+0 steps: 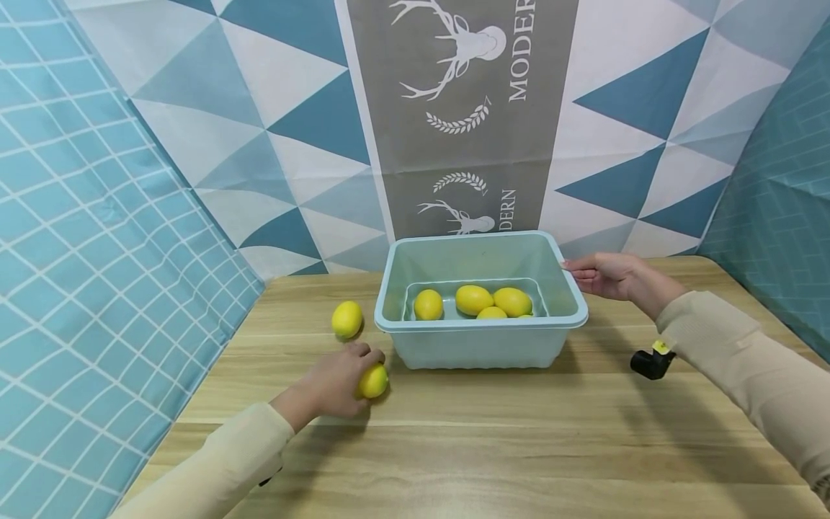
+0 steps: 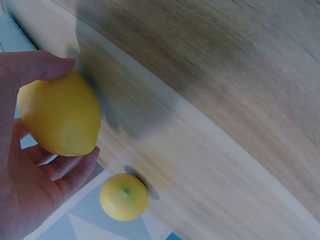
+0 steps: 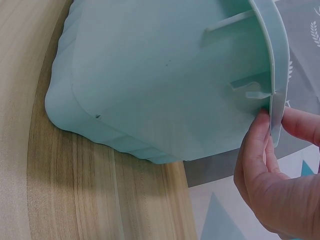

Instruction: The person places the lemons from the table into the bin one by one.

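My left hand point(image 1: 344, 382) holds a yellow lemon point(image 1: 372, 381) just left of the bin's front corner. In the left wrist view, thumb and fingers curl round that lemon point(image 2: 62, 114). A second lemon point(image 1: 347, 319) lies on the table behind this hand, beside the bin. The pale blue-green plastic bin point(image 1: 480, 347) stands on the table with several lemons point(image 1: 474, 300) inside. My right hand point(image 1: 612, 276) pinches the bin's right rim; the right wrist view shows the thumb outside and fingertips point(image 3: 261, 122) under the lip.
A small black object with a yellow top point(image 1: 651, 362) lies on the wooden table point(image 1: 493, 447) below the right forearm. Patterned cloth point(image 1: 311, 144) hangs behind the table. Blue gridded cloth point(image 1: 97, 216) borders the left side, and teal cloth point(image 1: 772, 216) the right.
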A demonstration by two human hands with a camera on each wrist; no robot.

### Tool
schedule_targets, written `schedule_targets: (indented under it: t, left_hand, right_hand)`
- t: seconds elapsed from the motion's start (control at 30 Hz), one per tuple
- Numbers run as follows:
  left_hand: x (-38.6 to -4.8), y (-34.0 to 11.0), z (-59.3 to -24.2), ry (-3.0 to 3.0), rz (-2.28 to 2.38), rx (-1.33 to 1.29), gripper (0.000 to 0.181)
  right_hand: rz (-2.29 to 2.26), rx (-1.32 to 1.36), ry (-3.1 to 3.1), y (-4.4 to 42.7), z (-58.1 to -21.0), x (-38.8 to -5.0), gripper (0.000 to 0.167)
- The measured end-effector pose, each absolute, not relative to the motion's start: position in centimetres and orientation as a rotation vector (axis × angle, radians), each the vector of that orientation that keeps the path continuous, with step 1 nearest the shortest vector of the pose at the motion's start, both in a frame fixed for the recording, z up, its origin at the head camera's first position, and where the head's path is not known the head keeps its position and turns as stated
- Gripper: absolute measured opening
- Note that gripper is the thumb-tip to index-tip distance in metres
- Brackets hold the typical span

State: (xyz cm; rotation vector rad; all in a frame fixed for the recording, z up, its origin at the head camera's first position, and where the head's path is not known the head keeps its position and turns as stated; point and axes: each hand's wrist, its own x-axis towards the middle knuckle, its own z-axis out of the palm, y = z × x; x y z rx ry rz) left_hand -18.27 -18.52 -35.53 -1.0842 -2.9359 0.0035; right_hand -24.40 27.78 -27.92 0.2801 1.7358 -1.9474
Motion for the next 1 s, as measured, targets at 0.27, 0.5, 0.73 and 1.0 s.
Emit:
schedule_targets:
  t: [0.27,0.5,0.73,1.0]
  left_hand:
    - [-17.9,-18.0,-35.0,-2.901,-0.021,-1.139,0.061]
    - [-17.5,-17.8,-34.4,-2.891,-0.023,-1.149,0.061]
    - [-17.2,-17.9,-33.7,-2.872,-0.011,-1.137,0.059]
    - [-17.4,-18.3,-32.9,-2.848,0.007,-1.134,0.055]
  right_hand:
    - [-1.959,0.274,1.719,27.9,-28.0,-24.4,0.019]
    - [-1.966,0.282,1.707,27.9,-28.0,-24.4,0.018]
    - [-1.959,0.268,1.729,27.8,-27.9,-24.4,0.018]
    - [-1.962,0.269,1.72,27.9,-28.0,-24.5,0.019]
